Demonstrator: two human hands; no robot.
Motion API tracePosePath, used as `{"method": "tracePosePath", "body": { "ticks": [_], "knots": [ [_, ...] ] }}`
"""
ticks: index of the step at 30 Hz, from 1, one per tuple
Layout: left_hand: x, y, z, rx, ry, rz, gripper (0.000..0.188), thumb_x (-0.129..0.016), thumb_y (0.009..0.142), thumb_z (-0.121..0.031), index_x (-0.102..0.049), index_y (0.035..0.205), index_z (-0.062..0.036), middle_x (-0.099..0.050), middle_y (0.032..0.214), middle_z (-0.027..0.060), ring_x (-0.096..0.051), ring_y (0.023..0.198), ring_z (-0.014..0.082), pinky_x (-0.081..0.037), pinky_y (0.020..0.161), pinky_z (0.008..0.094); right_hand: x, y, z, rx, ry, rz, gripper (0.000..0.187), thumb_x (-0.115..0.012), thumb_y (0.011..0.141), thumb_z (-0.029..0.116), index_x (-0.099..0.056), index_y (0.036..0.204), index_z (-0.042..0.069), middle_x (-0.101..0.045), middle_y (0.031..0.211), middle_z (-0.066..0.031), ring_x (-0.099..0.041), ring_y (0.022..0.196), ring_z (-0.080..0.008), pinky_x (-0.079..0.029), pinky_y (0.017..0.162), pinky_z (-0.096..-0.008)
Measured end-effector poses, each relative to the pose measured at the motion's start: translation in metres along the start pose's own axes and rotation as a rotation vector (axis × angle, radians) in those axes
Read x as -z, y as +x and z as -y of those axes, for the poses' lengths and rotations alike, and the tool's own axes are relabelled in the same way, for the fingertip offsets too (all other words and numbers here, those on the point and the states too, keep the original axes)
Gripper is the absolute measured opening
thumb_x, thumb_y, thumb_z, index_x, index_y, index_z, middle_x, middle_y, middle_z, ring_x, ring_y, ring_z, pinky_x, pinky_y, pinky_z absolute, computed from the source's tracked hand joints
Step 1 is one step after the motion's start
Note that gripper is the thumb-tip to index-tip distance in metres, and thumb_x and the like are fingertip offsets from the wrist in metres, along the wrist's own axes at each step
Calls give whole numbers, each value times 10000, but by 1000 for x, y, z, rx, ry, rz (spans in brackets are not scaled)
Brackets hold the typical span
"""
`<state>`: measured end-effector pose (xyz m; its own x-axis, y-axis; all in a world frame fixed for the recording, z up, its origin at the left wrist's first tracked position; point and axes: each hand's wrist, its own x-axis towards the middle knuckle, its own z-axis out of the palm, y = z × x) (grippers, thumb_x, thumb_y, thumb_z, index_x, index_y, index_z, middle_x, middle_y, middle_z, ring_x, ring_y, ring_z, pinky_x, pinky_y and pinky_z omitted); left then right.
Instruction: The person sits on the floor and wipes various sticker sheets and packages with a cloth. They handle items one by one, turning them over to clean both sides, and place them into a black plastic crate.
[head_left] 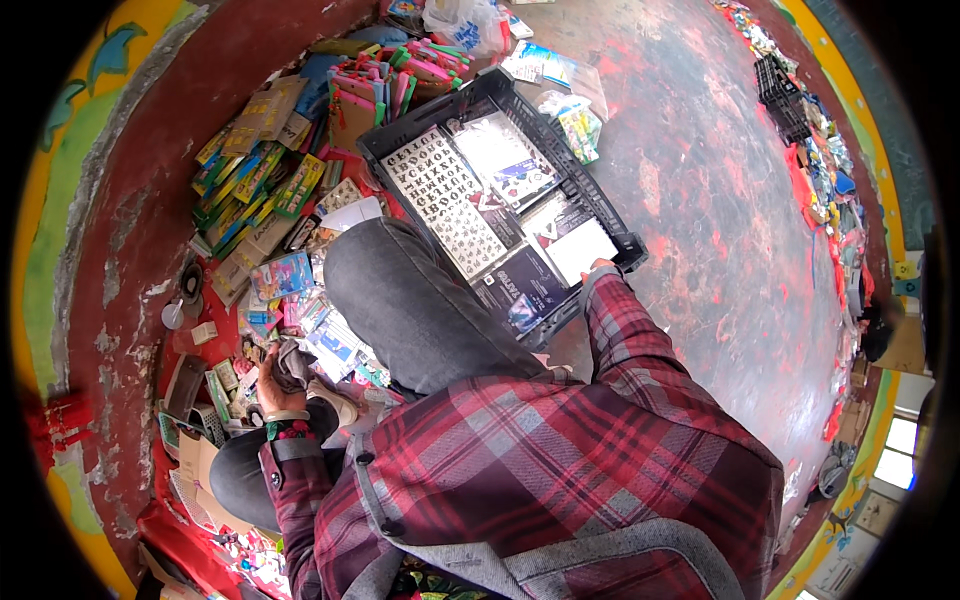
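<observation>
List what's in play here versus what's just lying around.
In play:
- black crate
- letter sheet inside it
- right hand at the crate's rim
- left hand among small packets

Lying about:
- packet pile
- white bag
- second black crate

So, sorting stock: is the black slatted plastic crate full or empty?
Partly full: flat sticker sheets line the black slatted plastic crate.
</observation>
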<state>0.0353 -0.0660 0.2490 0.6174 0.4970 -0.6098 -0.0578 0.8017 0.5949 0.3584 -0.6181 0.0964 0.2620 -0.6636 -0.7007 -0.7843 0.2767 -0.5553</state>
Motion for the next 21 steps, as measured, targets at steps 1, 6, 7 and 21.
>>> {"method": "tracePosePath", "body": {
  "ticks": [1,6,7,21],
  "knots": [
    [1,0,0,-1,-4,5,303,-464,868,-214,-572,1089,-37,-627,1028,107,-611,884,253,-502,760,383,-1,-2,1,7,-17,7,300,-589,804,220,-590,1034,28,-633,861,-136,-626,703,-206,-499,604,-315],
    [-13,-7,0,17,-2,54,287,-481,864,-189,-579,1085,-34,-631,1026,103,-619,876,238,-511,748,354,-10,-23,12,122,-159,127,306,-612,793,243,-612,1011,28,-637,849,-131,-624,700,-200,-494,608,-301],
    [-14,-6,1,24,2,39,290,-480,865,-181,-574,1099,-38,-631,1030,97,-619,877,228,-512,747,345,-19,-42,18,200,-185,186,308,-617,791,248,-616,1006,27,-638,847,-130,-624,700,-199,-493,609,-298],
    [-113,-67,-47,-358,-100,332,418,-383,943,-290,-373,1297,-67,-502,1230,115,-508,1104,269,-393,958,420,-55,-541,-22,2245,-496,1759,606,-652,762,367,-431,1297,191,-315,1378,-186,-288,1270,-397,-286,1015,-410]
  ]
}}
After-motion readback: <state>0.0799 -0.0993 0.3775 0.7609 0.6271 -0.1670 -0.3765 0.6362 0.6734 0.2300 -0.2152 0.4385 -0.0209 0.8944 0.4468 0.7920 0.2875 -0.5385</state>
